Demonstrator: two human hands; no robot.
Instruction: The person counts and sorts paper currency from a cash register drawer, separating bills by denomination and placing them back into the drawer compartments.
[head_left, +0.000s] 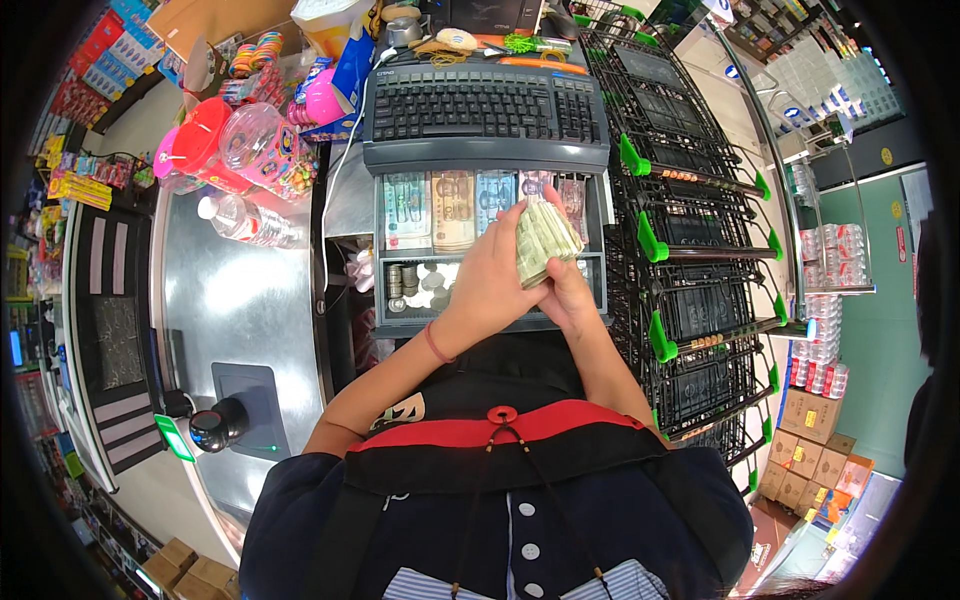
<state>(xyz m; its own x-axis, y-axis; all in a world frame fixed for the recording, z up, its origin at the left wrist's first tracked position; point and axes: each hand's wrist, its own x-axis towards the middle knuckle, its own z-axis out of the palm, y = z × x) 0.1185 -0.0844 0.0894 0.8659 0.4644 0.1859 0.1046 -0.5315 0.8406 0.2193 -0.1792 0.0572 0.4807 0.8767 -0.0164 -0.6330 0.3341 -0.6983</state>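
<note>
A thick stack of green banknotes (546, 238) is held between my two hands, over the right part of an open cash drawer (489, 324). My left hand (487, 274) wraps the stack's left side. From the right, my right hand (568, 294) grips it with the thumb on its lower edge. Behind them the drawer's compartments hold greenish-blue banknotes (406, 206), brown banknotes (453, 206), blue banknotes (496, 196) and pinkish notes at the right. Coins (429, 283) lie loose and stacked in the front tray; my hands and forearms hide part of it.
Above the drawer sits a black keyboard (480, 109). To the left, a steel counter (232, 315) carries a plastic bottle (247, 220), candy jars (259, 142) and a black scanner (217, 426). Nested black shopping carts (697, 255) with green handle ends stand close on the right.
</note>
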